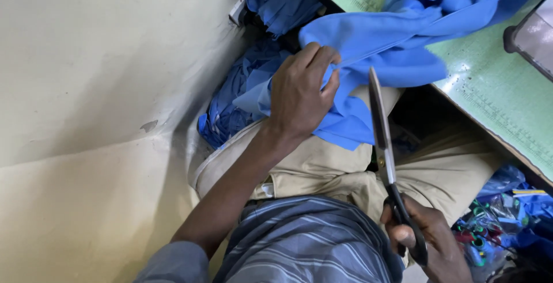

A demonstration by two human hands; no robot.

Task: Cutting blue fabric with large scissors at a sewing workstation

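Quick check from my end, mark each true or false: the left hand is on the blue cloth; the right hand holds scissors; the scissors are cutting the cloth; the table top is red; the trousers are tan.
1. The left hand grips the blue cloth. True.
2. The right hand holds the scissors. True.
3. The scissors are cutting the cloth. False: the blades are shut, pointing up beside it.
4. The table top is red. False: it is green.
5. The trousers are tan. True.

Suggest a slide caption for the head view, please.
Left hand gripping blue cloth, right hand holding closed scissors.
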